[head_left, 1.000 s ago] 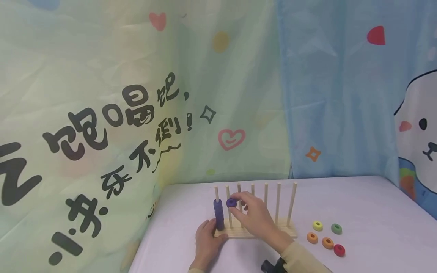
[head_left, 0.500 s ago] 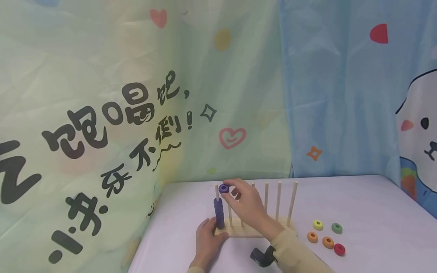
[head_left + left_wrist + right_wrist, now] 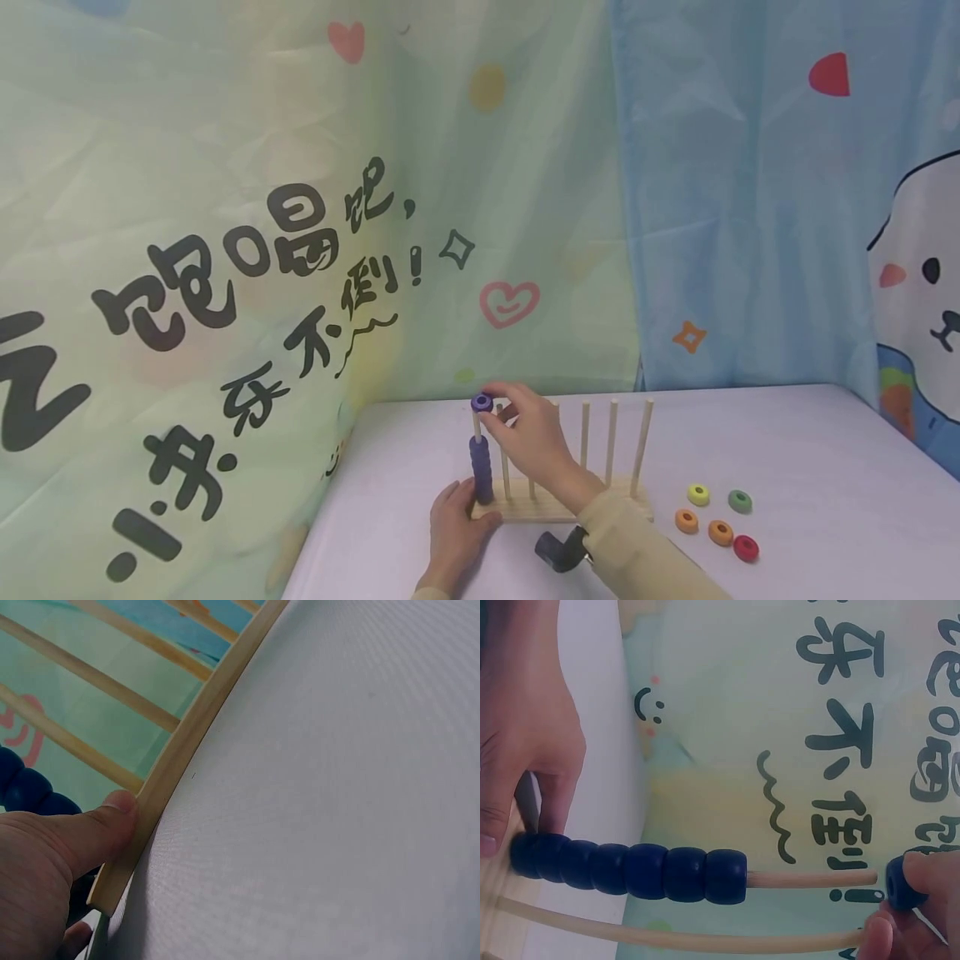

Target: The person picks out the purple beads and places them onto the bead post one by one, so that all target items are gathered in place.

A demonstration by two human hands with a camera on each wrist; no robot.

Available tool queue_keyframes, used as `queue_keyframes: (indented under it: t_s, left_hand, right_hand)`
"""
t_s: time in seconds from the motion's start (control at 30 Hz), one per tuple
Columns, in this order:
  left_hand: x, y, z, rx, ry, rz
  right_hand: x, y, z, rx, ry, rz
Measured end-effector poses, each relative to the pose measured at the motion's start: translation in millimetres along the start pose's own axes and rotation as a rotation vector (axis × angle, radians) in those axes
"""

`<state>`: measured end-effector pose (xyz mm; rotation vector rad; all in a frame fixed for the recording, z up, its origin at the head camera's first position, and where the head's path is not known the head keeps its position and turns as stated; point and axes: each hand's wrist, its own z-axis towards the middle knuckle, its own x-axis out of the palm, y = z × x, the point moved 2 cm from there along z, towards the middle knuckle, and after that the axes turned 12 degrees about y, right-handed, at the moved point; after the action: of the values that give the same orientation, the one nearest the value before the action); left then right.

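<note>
Between thumb and fingertips my right hand pinches a purple bead, which looks dark blue in the right wrist view. There the bead sits just off the tip of the leftmost peg, its hole turned toward it. Several more purple beads are stacked on the lower part of that peg. With the thumb on the front edge and fingers behind, my left hand grips the left end of the wooden peg rack. The rack's other pegs carry no beads; the right hand partly hides some.
Right of the rack, loose beads lie on the white table: yellow, green, two orange including one orange bead, and red. A black device is at the right wrist. Printed curtains hang behind.
My right hand has carried the purple bead up and left, from beside the second peg to the top of the leftmost peg. The left hand keeps its grip on the rack.
</note>
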<state>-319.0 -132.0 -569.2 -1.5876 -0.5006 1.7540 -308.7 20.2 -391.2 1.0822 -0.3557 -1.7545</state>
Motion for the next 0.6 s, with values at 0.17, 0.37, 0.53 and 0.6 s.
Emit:
queue_keyframes:
  t_s: [0.17,0.37,0.53,0.6]
  left_hand:
    - [-0.5,-2.6,-0.4,-0.001,0.014,-0.004]
    - [0.5,-2.1,-1.4,-0.001,0.006,-0.012]
    - [2.1,0.2,-1.8,-0.025,0.023,-0.012]
    - [2.3,0.1,-1.0,-0.024,0.027,-0.012]
  right_hand:
    - [3,-2,4,0.051,0.021,-0.014]
    - [8,-2,6,0.101,0.035,0.014]
    - [12,-1,6,0.119,0.057,0.004]
    - [12,-1,6,0.128,0.061,-0.007]
